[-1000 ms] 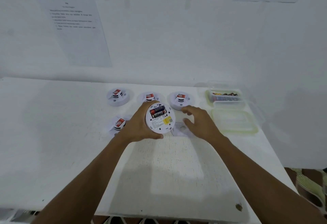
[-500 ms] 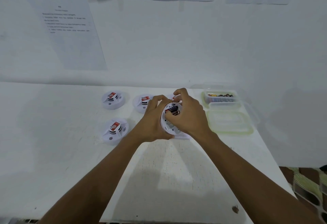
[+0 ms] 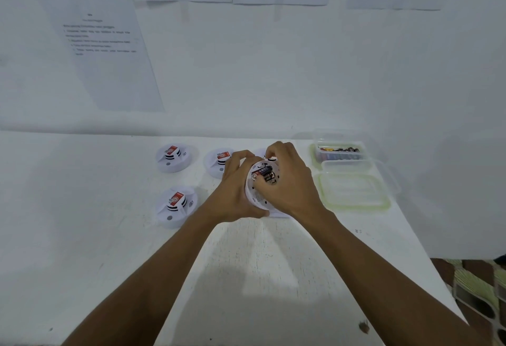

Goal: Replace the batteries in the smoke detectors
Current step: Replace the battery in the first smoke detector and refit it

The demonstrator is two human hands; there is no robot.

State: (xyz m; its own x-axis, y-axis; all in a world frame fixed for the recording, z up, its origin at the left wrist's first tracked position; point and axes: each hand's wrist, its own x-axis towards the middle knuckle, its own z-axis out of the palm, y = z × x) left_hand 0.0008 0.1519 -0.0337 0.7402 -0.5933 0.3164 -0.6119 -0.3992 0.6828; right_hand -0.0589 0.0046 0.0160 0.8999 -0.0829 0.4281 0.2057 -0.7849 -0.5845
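While both forearms reached across the white table, the left hand cupped the round white plastic smoke detector by its rim, fingers curled around it, tilting its open back upward. The right hand lay over it, fingertips pinched narrow at the dark batteries in the bay. The shell looked light, rigid and smooth, so a rim hold seemed safest; the small batteries could slip. Left of the fingers sat 3 more detectors. Beyond and right of the fingertips stood a clear plastic tub of batteries, its lid nearer.
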